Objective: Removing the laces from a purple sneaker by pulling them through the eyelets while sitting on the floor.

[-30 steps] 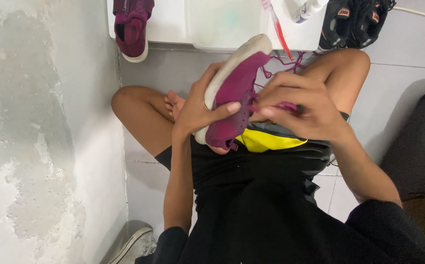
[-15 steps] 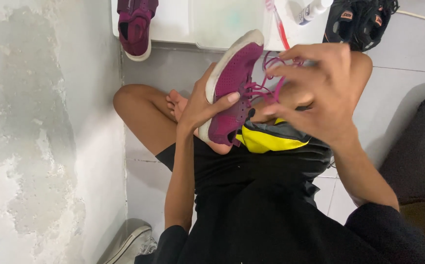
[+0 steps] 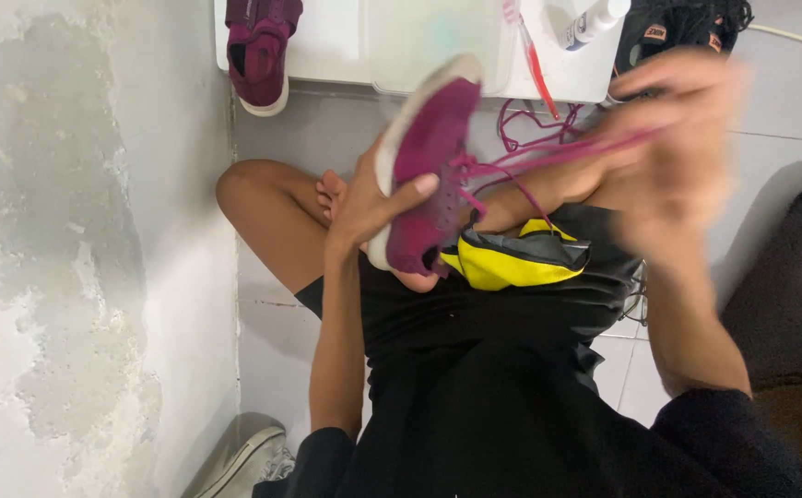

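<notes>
I sit cross-legged on a tiled floor. My left hand [image 3: 369,205] grips a magenta sneaker with a white sole [image 3: 427,157], held toe-up over my lap. My right hand [image 3: 687,148], blurred by motion, pinches the sneaker's magenta lace [image 3: 548,157] and holds it stretched out to the right. Loose loops of the lace hang behind the shoe. A yellow and grey cloth [image 3: 512,258] lies in my lap under the sneaker.
A white tray [image 3: 346,46] on the floor ahead carries the matching magenta sneaker [image 3: 261,51], a red toothbrush [image 3: 530,51] and a small white bottle [image 3: 595,20]. Black shoes [image 3: 687,23] lie at the far right, a grey sneaker [image 3: 244,461] near my left side. A rough wall runs along the left.
My right hand has pulled the lace up and out to the right, drawing it through the shoe. The sneaker has tipped more upright in my left hand.
</notes>
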